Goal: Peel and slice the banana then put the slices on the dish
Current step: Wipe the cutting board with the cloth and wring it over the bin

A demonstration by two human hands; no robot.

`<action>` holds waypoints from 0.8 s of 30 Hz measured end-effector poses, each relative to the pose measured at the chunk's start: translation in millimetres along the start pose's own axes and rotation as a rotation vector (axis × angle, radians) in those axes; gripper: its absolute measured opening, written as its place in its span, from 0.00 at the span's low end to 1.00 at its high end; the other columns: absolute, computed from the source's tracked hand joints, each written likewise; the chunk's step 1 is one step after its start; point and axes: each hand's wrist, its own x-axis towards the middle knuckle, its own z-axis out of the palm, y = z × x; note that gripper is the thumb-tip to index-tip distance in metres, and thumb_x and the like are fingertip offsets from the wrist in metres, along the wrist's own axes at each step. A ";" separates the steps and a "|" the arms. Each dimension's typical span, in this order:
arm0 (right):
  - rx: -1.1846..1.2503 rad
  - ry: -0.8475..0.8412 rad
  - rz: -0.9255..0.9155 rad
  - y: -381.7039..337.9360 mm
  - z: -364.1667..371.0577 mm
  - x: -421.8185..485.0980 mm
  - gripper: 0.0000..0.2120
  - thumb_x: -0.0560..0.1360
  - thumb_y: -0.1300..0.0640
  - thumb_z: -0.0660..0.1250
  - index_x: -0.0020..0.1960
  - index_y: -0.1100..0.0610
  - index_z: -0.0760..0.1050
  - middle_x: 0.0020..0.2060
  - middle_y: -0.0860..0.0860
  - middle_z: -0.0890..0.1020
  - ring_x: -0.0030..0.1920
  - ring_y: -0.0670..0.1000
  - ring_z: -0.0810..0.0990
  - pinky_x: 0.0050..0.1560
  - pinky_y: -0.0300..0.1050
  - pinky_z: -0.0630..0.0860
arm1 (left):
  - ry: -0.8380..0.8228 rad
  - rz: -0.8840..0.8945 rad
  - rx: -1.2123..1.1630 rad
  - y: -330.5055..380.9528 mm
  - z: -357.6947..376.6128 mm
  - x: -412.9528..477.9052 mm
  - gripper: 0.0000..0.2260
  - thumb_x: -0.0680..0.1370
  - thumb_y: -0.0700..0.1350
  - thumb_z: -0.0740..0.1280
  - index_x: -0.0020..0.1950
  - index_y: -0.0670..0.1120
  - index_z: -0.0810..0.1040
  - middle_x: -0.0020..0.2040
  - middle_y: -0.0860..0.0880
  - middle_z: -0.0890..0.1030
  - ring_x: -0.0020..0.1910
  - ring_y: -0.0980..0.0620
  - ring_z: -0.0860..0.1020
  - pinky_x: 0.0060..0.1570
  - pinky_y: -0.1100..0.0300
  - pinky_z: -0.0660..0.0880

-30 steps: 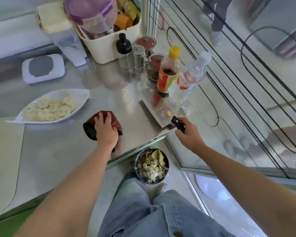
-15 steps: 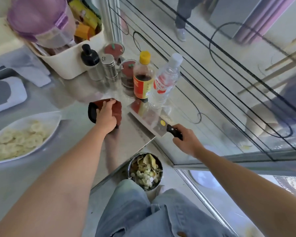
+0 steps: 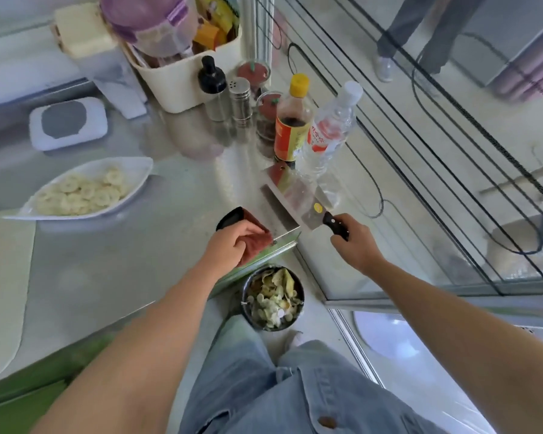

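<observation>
Head view: right hand (image 3: 355, 242) wraps the cleaver (image 3: 290, 202) handle, blade flat, long axis running up-left from the grip. Left hand (image 3: 232, 245) pinches a red cloth (image 3: 256, 242) at the blade's near edge, likely for a wipe. Banana slices (image 3: 82, 192) sit in the dish (image 3: 138, 170), well left of both hands, with the left one nearer.

Nothing here can be read for certain. The sauce bottle (image 3: 296, 109), far right on the counter (image 3: 123, 261), carries a red and yellow label (image 3: 290, 140), but its print is too blurred to make out. The water bottle (image 3: 339, 115) just right of it has a white band (image 3: 323, 136) with red characters, too soft to read. The knife (image 3: 290, 203), near the counter's right edge, bears a round yellow sticker (image 3: 318, 208); its mark cannot be told. Packets (image 3: 221, 21) in the far tub (image 3: 182, 86) show colour only.
</observation>
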 end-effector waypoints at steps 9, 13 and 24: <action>0.021 -0.023 -0.089 1.1 0.4 -23.7 0.14 0.72 0.64 0.62 0.57 0.56 0.73 0.40 0.58 0.79 0.32 0.51 0.71 0.32 0.42 0.67 | 0.427 -0.383 -0.614 25.3 21.2 -44.0 0.17 0.75 0.28 0.51 0.51 0.38 0.77 0.41 0.45 0.79 0.42 0.51 0.78 0.37 0.67 0.73; 0.109 -0.068 -0.115 -14.8 4.8 -30.5 0.17 0.68 0.57 0.61 0.56 0.55 0.73 0.39 0.52 0.77 0.33 0.47 0.72 0.34 0.41 0.68 | 0.694 -0.616 -1.325 31.9 19.2 -35.4 0.13 0.79 0.34 0.53 0.48 0.43 0.77 0.45 0.43 0.79 0.42 0.46 0.78 0.46 0.53 0.77; 0.094 -0.185 -0.254 -38.4 15.9 -32.4 0.16 0.69 0.63 0.64 0.55 0.52 0.73 0.37 0.62 0.79 0.31 0.53 0.71 0.34 0.46 0.70 | 0.592 -0.553 -1.253 65.7 31.8 -13.4 0.11 0.78 0.38 0.65 0.60 0.38 0.74 0.55 0.40 0.79 0.56 0.41 0.78 0.59 0.45 0.74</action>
